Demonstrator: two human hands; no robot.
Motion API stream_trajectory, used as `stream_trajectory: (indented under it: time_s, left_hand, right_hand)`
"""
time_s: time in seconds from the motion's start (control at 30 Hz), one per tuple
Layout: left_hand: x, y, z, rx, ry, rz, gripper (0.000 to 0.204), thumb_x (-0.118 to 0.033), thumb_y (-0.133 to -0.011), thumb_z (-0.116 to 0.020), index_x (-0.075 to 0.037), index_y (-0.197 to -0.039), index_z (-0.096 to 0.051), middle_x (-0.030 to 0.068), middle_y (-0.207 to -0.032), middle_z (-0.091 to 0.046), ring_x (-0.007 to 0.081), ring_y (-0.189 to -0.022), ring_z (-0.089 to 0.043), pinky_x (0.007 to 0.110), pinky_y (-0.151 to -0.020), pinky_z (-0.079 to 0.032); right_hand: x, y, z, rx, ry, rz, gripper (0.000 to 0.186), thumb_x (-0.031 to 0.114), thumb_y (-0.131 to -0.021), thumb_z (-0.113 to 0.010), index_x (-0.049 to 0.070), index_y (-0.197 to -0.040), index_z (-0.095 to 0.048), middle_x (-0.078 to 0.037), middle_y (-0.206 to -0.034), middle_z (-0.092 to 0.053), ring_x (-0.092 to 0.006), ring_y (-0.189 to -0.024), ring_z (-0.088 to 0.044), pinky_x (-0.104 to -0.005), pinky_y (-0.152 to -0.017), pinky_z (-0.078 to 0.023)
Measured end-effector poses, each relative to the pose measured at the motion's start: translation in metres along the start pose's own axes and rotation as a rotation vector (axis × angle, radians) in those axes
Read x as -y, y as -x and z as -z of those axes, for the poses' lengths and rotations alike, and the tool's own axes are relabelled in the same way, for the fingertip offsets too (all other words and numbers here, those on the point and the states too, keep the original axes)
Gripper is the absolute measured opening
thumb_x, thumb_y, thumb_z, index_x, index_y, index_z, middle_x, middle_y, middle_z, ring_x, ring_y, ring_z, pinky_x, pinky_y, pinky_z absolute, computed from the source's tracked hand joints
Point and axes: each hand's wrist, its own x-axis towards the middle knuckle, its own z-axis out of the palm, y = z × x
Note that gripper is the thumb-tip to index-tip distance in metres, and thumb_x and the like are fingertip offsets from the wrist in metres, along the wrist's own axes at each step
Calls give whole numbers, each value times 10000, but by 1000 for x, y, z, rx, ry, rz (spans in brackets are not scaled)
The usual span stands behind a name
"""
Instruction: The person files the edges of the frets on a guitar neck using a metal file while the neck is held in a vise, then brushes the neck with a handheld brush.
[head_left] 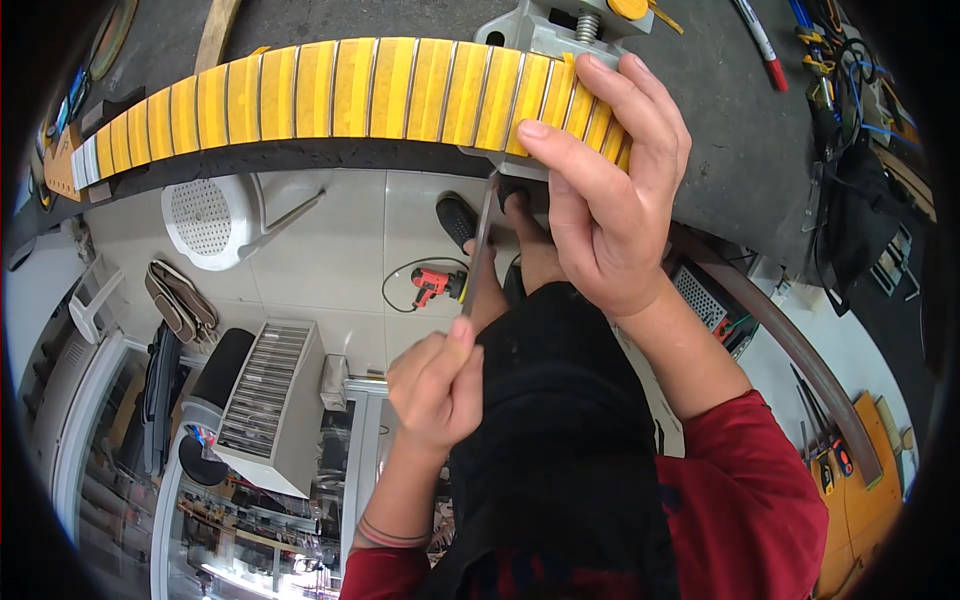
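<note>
A guitar neck (342, 90) lies across the bench edge, its fretboard covered in yellow tape with thin metal frets showing between the strips. My right hand (618, 185) grips the neck's right end, thumb on the tape and fingertips by the far edge. Below it, my left hand (432, 388) is closed round the lower end of a long, thin metal file (483, 230). The file's upper tip reaches the near side of the neck; whether it touches cannot be made out. A grey vise (545, 35) stands behind the neck, partly hidden by it.
A marker (760, 45) and tangled cables (850, 70) lie on the dark bench (735, 150). On the floor are a white stool (205, 222) and a red power tool (432, 287). A white slotted cabinet (270, 410) stands lower left; screwdrivers (830, 450) lie lower right.
</note>
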Motion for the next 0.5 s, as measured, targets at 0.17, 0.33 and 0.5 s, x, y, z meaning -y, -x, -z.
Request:
stream_trajectory:
  time_s: [0.17,0.33,0.5]
  left_hand:
    - [5,13,4,-10,151,155,407,123,-909,-736,80,-1311,-694,118,-748,-663,208,-558,-592,311,-538,-483]
    - [11,8,-1,9,174,178,353,106,-930,-726,99,-1283,-699,165,-886,-761,249,-658,-718,310,-642,-575]
    - [0,-41,-13,44,274,257,348,114,-992,-664,97,-1339,-675,195,-991,-763,182,-739,-727,303,-676,-573]
  right_hand:
    - [-4,3,-2,-25,0,35,497,-48,-894,-725,215,-1315,-740,-219,-1538,-593,-473,-1447,-512,-518,-1214,-369]
    - [-5,1,-3,-40,-4,44,485,-40,-893,-734,217,-1304,-749,-221,-1530,-601,-475,-1437,-523,-522,-1209,-377]
    - [-2,1,-3,-36,-6,27,468,-26,-889,-750,222,-1285,-768,-221,-1527,-608,-475,-1434,-527,-521,-1209,-377]
